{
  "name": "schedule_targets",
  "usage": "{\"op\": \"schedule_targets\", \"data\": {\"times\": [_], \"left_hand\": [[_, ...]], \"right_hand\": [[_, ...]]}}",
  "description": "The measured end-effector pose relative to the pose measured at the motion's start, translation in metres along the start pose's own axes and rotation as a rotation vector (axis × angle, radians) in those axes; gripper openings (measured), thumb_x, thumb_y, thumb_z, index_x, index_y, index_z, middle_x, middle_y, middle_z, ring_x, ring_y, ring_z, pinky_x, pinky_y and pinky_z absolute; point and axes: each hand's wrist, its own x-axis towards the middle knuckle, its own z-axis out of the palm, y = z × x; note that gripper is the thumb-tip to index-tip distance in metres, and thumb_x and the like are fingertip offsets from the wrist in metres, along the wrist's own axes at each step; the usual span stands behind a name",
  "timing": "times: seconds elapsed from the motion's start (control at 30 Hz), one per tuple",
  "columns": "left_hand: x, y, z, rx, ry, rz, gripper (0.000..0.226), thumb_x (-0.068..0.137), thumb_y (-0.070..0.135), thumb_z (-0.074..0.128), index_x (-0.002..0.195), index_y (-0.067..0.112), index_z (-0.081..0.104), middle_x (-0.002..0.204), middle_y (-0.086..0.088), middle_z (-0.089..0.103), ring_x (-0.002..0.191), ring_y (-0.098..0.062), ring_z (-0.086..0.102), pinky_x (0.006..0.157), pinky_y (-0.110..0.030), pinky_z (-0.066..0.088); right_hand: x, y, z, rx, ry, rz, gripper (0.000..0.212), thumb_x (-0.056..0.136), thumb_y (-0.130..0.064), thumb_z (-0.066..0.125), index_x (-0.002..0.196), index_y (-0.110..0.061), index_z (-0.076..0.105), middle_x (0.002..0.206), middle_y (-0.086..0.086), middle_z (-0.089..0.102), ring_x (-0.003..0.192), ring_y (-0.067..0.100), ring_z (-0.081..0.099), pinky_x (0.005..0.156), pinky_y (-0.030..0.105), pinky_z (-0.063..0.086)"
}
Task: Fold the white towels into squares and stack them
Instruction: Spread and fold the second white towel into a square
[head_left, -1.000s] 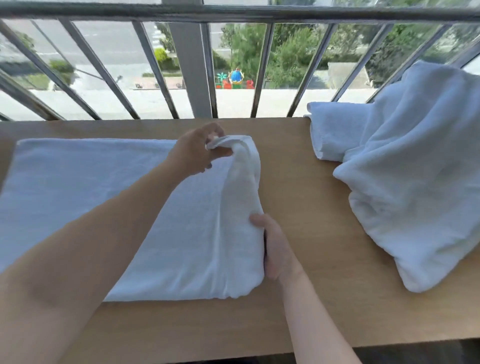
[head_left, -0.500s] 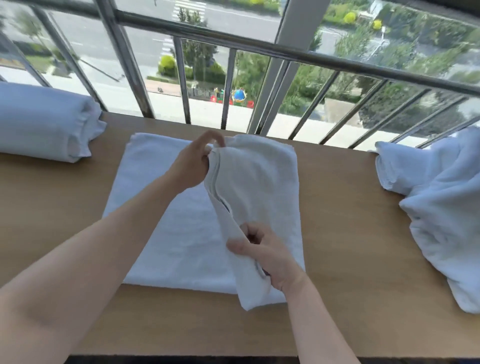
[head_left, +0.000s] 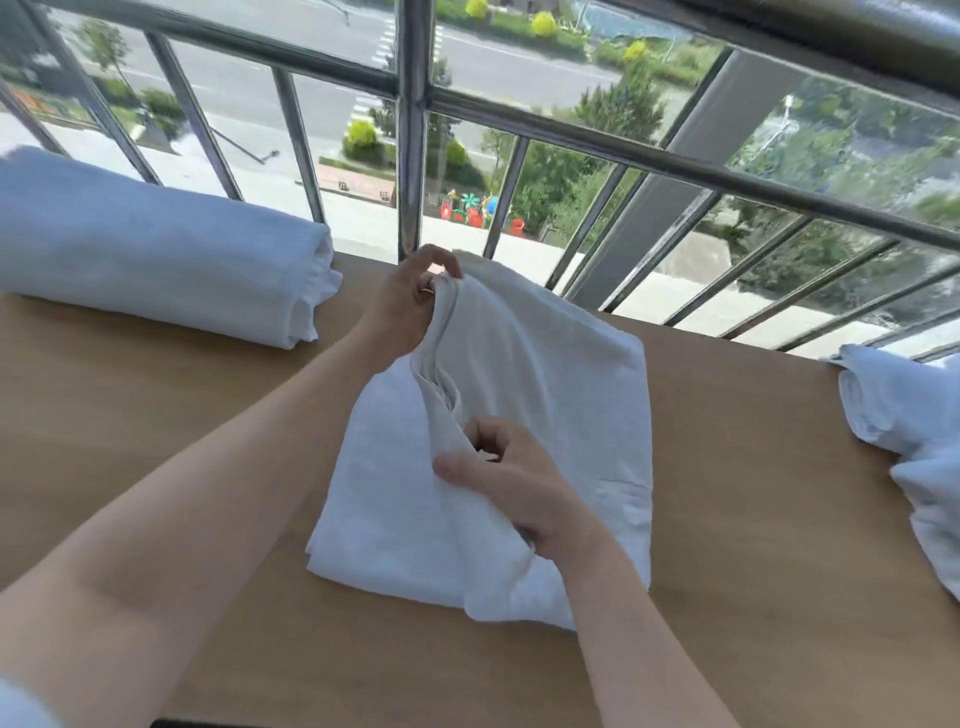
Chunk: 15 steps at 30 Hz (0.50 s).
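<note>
Both your hands grip the half-folded towel (head_left: 561, 395) on the table (head_left: 727, 467).
Left of your left hand (head_left: 400, 306), folded towels (head_left: 156, 249) run off-frame; it pinches the far corner, your right hand (head_left: 514, 483) the near edge, fingertips partly hidden in cloth; bare wood separates the cropped loose pile (head_left: 904, 415) rightward.

One wide-angle camera, worn on the person's head, looks forward and steeply down from close above the wooden bench (head_left: 753, 467), facing a metal railing (head_left: 623, 150) at its far edge, with a street (head_left: 519, 67) far below.
</note>
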Motion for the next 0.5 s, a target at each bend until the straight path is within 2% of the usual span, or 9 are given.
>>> {"op": "schedule_targets", "data": {"times": [0.07, 0.13, 0.2, 0.23, 0.3, 0.33, 0.4, 0.47, 0.5], "left_hand": [[0.012, -0.012, -0.009, 0.009, 0.024, -0.043, 0.05, 0.093, -0.014, 0.037, 0.086, 0.029, 0.06, 0.063, 0.007, 0.047, 0.055, -0.009, 0.042, 0.056, -0.025, 0.033], [0.018, -0.028, -0.016, 0.081, 0.03, -0.114, 0.049, 0.093, -0.014, 0.037, 0.086, 0.028, 0.062, 0.074, 0.002, 0.051, 0.062, -0.009, 0.046, 0.056, -0.018, 0.034], [0.015, -0.045, -0.023, 0.153, 0.017, -0.232, 0.042, 0.095, -0.01, 0.042, 0.099, 0.025, 0.065, 0.095, -0.003, 0.065, 0.077, -0.011, 0.059, 0.061, -0.013, 0.045], [0.011, -0.053, -0.026, 0.164, 0.015, -0.293, 0.039, 0.096, -0.008, 0.044, 0.109, 0.022, 0.065, 0.107, -0.005, 0.068, 0.085, -0.014, 0.063, 0.069, -0.019, 0.052], [-0.002, -0.066, -0.034, 0.223, 0.034, -0.346, 0.03, 0.098, 0.001, 0.052, 0.122, 0.016, 0.065, 0.118, -0.003, 0.067, 0.101, -0.019, 0.065, 0.088, -0.032, 0.054], [-0.009, -0.07, -0.037, 0.26, 0.049, -0.342, 0.026, 0.099, 0.008, 0.057, 0.122, 0.015, 0.065, 0.119, -0.001, 0.067, 0.106, -0.019, 0.064, 0.092, -0.034, 0.053], [-0.023, -0.074, -0.038, 0.327, 0.069, -0.323, 0.021, 0.095, 0.025, 0.068, 0.114, 0.018, 0.068, 0.114, 0.0, 0.066, 0.099, -0.016, 0.065, 0.087, -0.028, 0.053], [-0.031, -0.076, -0.034, 0.407, 0.066, -0.318, 0.02, 0.087, 0.037, 0.077, 0.098, 0.022, 0.069, 0.104, 0.001, 0.059, 0.083, -0.007, 0.061, 0.075, -0.015, 0.047], [-0.032, -0.077, -0.031, 0.443, 0.059, -0.329, 0.023, 0.083, 0.041, 0.079, 0.093, 0.023, 0.069, 0.102, 0.001, 0.055, 0.081, -0.007, 0.059, 0.073, -0.015, 0.044]], "right_hand": [[0.018, 0.003, 0.021, -0.027, 0.054, -0.001, 0.028, 0.073, -0.028, 0.079, 0.075, -0.019, 0.052, 0.077, 0.0, 0.055, 0.07, 0.016, 0.058, 0.063, 0.034, 0.046], [0.037, 0.011, 0.041, -0.095, 0.149, 0.016, 0.03, 0.072, -0.027, 0.076, 0.07, -0.02, 0.046, 0.068, -0.006, 0.049, 0.063, 0.014, 0.053, 0.062, 0.032, 0.042], [0.054, 0.023, 0.058, -0.145, 0.245, 0.059, 0.032, 0.073, -0.025, 0.071, 0.067, -0.021, 0.04, 0.058, -0.011, 0.041, 0.049, 0.014, 0.053, 0.057, 0.033, 0.037], [0.061, 0.028, 0.066, -0.168, 0.269, 0.077, 0.031, 0.074, -0.025, 0.069, 0.067, -0.021, 0.039, 0.056, -0.011, 0.04, 0.046, 0.014, 0.055, 0.056, 0.034, 0.035], [0.072, 0.04, 0.078, -0.275, 0.279, 0.08, 0.028, 0.077, -0.027, 0.067, 0.069, -0.021, 0.041, 0.063, -0.007, 0.047, 0.057, 0.017, 0.06, 0.059, 0.036, 0.04], [0.076, 0.045, 0.083, -0.341, 0.277, 0.065, 0.027, 0.079, -0.029, 0.066, 0.07, -0.021, 0.043, 0.067, -0.004, 0.051, 0.065, 0.019, 0.061, 0.061, 0.035, 0.042], [0.082, 0.052, 0.088, -0.431, 0.293, 0.026, 0.027, 0.081, -0.033, 0.066, 0.07, -0.021, 0.045, 0.074, -0.003, 0.054, 0.07, 0.017, 0.057, 0.06, 0.03, 0.041], [0.086, 0.054, 0.088, -0.471, 0.294, -0.004, 0.03, 0.083, -0.04, 0.067, 0.071, -0.021, 0.048, 0.077, -0.004, 0.056, 0.07, 0.014, 0.054, 0.06, 0.027, 0.039], [0.087, 0.054, 0.087, -0.483, 0.277, -0.015, 0.031, 0.086, -0.045, 0.067, 0.073, -0.021, 0.051, 0.079, -0.004, 0.058, 0.072, 0.014, 0.056, 0.062, 0.027, 0.041]]}}
